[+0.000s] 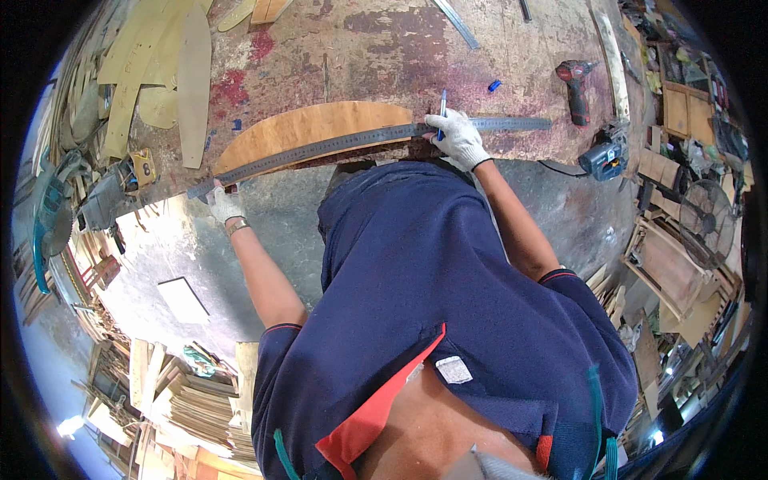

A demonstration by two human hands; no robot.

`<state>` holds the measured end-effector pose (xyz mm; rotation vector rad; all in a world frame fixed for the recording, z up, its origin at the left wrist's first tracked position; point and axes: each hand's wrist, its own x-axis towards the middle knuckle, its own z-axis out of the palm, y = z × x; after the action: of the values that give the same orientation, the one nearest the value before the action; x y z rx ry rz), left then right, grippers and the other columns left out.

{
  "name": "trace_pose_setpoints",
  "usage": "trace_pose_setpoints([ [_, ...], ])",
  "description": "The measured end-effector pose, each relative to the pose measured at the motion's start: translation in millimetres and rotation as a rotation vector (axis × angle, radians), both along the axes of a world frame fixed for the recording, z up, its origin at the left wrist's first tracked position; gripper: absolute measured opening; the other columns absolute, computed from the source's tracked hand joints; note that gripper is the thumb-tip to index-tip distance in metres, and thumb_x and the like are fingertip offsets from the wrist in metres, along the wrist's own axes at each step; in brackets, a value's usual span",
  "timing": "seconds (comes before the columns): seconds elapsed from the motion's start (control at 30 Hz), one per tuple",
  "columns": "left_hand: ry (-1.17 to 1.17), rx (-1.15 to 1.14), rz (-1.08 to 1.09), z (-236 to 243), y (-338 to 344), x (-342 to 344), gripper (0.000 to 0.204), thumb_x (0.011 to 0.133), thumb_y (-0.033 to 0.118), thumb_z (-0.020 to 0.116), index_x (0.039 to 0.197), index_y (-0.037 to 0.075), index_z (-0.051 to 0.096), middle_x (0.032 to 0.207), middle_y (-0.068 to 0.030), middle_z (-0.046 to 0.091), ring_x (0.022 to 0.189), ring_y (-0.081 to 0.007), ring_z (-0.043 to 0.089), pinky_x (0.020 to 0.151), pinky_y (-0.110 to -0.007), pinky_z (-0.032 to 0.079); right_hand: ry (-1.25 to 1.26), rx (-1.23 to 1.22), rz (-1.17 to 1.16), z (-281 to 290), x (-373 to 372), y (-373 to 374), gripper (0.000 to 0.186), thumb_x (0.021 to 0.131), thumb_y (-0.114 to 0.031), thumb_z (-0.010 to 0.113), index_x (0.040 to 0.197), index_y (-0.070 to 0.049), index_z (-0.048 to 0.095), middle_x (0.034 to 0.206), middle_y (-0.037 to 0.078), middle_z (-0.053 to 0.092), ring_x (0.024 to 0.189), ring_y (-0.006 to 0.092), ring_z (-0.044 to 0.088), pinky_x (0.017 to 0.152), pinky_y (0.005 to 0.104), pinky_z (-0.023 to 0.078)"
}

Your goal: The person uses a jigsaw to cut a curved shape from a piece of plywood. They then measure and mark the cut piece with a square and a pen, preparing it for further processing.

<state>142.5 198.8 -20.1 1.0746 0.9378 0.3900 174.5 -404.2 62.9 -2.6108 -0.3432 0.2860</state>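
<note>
A long steel ruler [512, 123] lies across a plywood piece [312, 122] with a curved far edge, close to the workbench's near edge. My left hand [226, 205], in a white work glove, grips the ruler near its left end, at the bench edge; its fingertips are partly hidden. My right hand [459, 138], gloved too, is by the right end of the plywood. It holds a blue pen [443, 104] nearly upright between closed fingers, and the hand rests against the ruler.
On the worn bench [368, 64] lie a blue cap [494, 86], a cordless drill [575, 92], a power tool [604, 156] and a metal strip [458, 24]. Thin templates [194, 88] cover the left side. A circular saw [52, 208] sits far left; a fan [708, 220] stands right.
</note>
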Motion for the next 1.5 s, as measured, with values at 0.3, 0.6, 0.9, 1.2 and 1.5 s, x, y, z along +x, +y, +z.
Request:
trace_pose_setpoints([
  [0.3, -0.004, -0.015, -0.011, 12, -12, 2, 0.021, 0.098, 0.008, 0.068, 0.107, 0.003, 0.050, 0.112, -0.0151, 0.064, 0.100, -0.0301, 0.065, 0.085, -0.050, 0.059, -0.006, -0.003, 0.018, 2, 2, -1, 0.033, 0.081, -0.026, 0.082, 0.112, -0.018, 0.073, 0.105, 0.013, 0.070, 0.101, 0.0371, 0.067, 0.084, 0.0478, 0.051],
  [0.6, -0.025, -0.004, -0.006, 18, -27, 2, 0.022, 0.098, 0.013, 0.070, 0.107, 0.001, 0.053, 0.112, -0.0151, 0.064, 0.099, -0.0311, 0.064, 0.080, -0.049, 0.056, -0.008, -0.003, -0.015, -5, 4, -1, 0.036, 0.082, -0.029, 0.082, 0.116, -0.022, 0.073, 0.102, 0.012, 0.070, 0.099, 0.0370, 0.067, 0.084, 0.0483, 0.052],
  [0.9, 0.015, 0.120, 0.025, 4, -18, 1, 0.019, 0.102, 0.019, 0.066, 0.102, 0.010, 0.049, 0.101, -0.0071, 0.062, 0.090, -0.0262, 0.061, 0.074, -0.048, 0.051, 0.065, -0.075, 0.000, -5, 5, 0, 0.039, 0.081, -0.029, 0.083, 0.118, -0.020, 0.075, 0.106, 0.012, 0.071, 0.100, 0.0349, 0.067, 0.088, 0.0473, 0.049],
  [1.2, 0.050, 0.069, 0.055, 28, -32, 6, 0.022, 0.103, 0.017, 0.065, 0.104, 0.007, 0.046, 0.109, -0.0129, 0.059, 0.099, -0.0302, 0.063, 0.085, -0.053, 0.056, 0.066, 0.022, -0.039, -9, 5, -3, 0.036, 0.079, -0.019, 0.082, 0.115, -0.021, 0.076, 0.102, 0.013, 0.071, 0.095, 0.0359, 0.067, 0.085, 0.0457, 0.051],
  [1.5, 0.091, 0.084, 0.107, 33, -38, 9, 0.020, 0.102, 0.017, 0.066, 0.107, 0.005, 0.051, 0.109, -0.0125, 0.061, 0.096, -0.0286, 0.064, 0.077, -0.049, 0.055, 0.066, -0.012, -0.031, 1, 5, 2, 0.036, 0.079, -0.017, 0.081, 0.115, -0.021, 0.076, 0.100, 0.013, 0.071, 0.094, 0.0349, 0.067, 0.085, 0.0458, 0.051],
])
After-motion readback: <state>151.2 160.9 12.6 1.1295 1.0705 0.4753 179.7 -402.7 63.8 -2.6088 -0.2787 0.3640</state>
